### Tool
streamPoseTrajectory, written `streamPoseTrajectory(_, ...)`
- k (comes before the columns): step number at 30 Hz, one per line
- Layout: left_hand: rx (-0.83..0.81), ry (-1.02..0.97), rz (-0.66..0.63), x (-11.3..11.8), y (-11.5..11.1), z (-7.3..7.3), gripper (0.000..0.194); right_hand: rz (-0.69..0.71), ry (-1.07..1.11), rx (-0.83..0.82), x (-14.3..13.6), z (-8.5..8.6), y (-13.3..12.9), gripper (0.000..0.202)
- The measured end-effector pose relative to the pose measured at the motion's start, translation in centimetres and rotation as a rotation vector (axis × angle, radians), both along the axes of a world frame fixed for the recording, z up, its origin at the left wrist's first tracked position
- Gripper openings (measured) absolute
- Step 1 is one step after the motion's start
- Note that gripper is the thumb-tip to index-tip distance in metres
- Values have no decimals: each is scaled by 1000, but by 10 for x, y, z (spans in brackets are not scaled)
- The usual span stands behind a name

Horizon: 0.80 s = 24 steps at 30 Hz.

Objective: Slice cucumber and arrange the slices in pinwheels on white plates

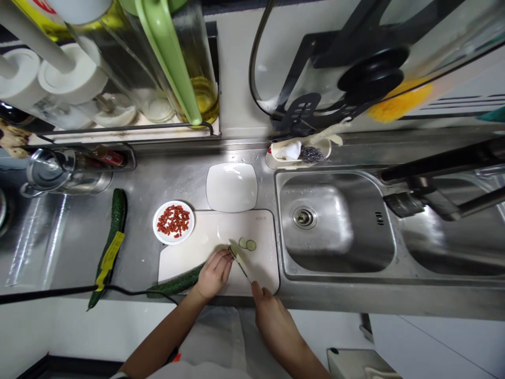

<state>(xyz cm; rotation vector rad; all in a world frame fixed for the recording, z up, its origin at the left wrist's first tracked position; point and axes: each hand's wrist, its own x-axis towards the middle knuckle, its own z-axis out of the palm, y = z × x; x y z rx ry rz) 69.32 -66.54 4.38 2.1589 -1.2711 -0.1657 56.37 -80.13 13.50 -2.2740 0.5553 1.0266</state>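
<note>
A long green cucumber [177, 283] lies slantwise over the lower part of the white cutting board [213, 226]. My left hand [215, 273] is closed around it near its right end, fingers bent. In my right hand [272, 313] is the handle of a knife [239, 261], its blade up against the cucumber's cut end, just beside my left fingertips. Two thin cucumber slices [247, 243] lie flat on the board to the right of the blade. The knife's handle is mostly hidden in my fist.
A white bowl of red berries [174, 221] overlaps the board's upper left corner. Behind the board sits a white square plate [232, 187]. Another cucumber with a yellow label [112, 252] lies to the left. The double sink [335, 221] is at right; a black cable [130, 289] crosses in front.
</note>
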Motion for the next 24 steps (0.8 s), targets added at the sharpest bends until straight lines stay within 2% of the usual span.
streamPoseTrajectory(11, 3, -7, 1, 0, -1, 0, 23, -18, 3, 16, 7, -6, 3, 56)
streamPoseTrajectory(24, 8, 18, -6, 0, 1, -1, 25, 14, 15, -42, 19, -11, 5, 51)
